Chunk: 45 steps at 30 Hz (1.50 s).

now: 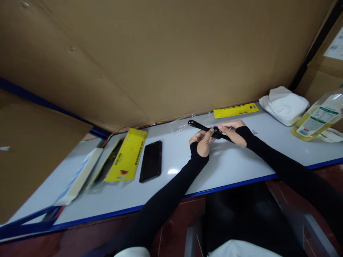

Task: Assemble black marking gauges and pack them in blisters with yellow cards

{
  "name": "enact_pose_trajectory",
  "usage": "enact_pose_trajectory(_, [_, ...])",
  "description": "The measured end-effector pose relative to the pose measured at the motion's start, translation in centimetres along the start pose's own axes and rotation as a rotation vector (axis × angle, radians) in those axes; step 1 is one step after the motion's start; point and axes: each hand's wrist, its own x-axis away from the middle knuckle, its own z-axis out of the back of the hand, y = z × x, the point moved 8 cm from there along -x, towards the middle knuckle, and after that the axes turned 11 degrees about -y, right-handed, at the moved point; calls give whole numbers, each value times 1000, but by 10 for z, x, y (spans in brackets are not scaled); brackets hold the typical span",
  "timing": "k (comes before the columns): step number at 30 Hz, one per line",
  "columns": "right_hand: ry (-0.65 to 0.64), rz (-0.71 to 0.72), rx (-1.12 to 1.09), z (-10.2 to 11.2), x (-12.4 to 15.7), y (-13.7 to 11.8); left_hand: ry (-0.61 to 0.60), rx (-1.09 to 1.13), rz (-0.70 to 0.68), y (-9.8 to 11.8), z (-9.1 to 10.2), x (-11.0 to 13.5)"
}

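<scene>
A long black tool (199,125) with a rounded end pointing left is held just above the white table (227,167) by both my hands. My left hand (202,141) pinches its middle from below with the fingers closed. My right hand (232,130) grips the other end, fingers wrapped round it. Both arms wear black sleeves. Clear plastic packaging (184,123) lies on the table right behind the tool.
A black phone (151,160) lies left of my hands, beside a yellow card package (127,155) and a white flat box (80,176). A second yellow card (235,110), folded white cloth (284,105) and an oil bottle (317,117) sit at back right. Cardboard walls (160,53) stand behind.
</scene>
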Motion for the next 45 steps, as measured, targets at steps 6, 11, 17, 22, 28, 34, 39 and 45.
enact_pose_trajectory(6, [70, -186, 489, 96, 7, 21, 46, 43, -37, 6, 9, -5])
enact_pose_trajectory(11, [-350, -429, 489, 125, 41, 71, 76, 23, -43, 8, 14, -7])
enact_pose_trajectory(17, [-393, -407, 528, 112, 43, 84, 66, 24, -34, 6, 14, -6])
enact_pose_trajectory(22, [-389, -304, 479, 103, 33, 83, 39, 17, -22, 5, 8, -5])
enact_pose_trajectory(28, [-369, -299, 499, 97, 34, 66, 26, 20, -12, 5, 5, -3])
enact_pose_trajectory(34, [-323, -435, 663, 90, 37, 58, 11, -10, 11, 5, 3, -1])
enact_pose_trajectory(39, [-332, -337, 616, 88, 35, 54, 1, -14, 3, 5, 2, 0])
enact_pose_trajectory(45, [-164, -235, 58, 81, 34, 38, 0, -24, -8, 7, -2, 5])
